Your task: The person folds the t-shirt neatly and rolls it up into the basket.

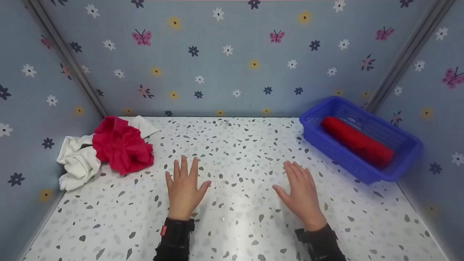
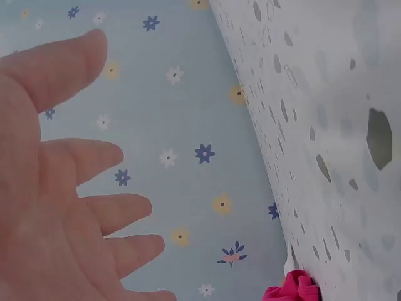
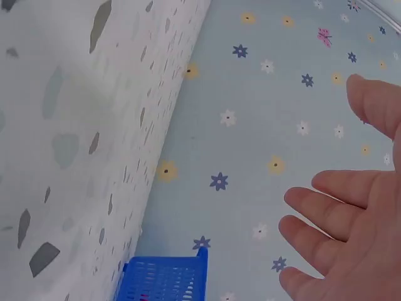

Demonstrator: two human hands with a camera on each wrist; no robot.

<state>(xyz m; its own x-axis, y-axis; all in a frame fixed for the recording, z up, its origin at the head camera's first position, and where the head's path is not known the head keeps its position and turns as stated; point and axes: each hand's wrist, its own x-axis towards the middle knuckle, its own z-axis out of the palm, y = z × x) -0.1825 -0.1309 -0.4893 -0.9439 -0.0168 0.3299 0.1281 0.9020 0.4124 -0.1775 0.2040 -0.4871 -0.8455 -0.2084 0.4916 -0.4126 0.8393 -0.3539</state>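
Observation:
Both hands hover over the speckled tabletop and hold nothing. My left hand (image 1: 184, 192) has its fingers spread and straight, nearest to a crumpled red cloth (image 1: 123, 146) on the left. Beside and partly behind that cloth lies crumpled white cloth (image 1: 79, 165). With its thumb held apart, my right hand (image 1: 302, 194) is to the left of a blue plastic basket (image 1: 337, 156). Inside the basket lies a rolled red cloth (image 1: 357, 141). The left wrist view catches an edge of the red cloth (image 2: 293, 287); the right wrist view catches a corner of the basket (image 3: 164, 276).
A white tabletop (image 1: 232, 145) with grey specks spans the space between the cloths and the basket. Flower-patterned panels (image 1: 232, 72) stand at the back and on both sides. The basket sits close to the right panel, the white cloth close to the left one.

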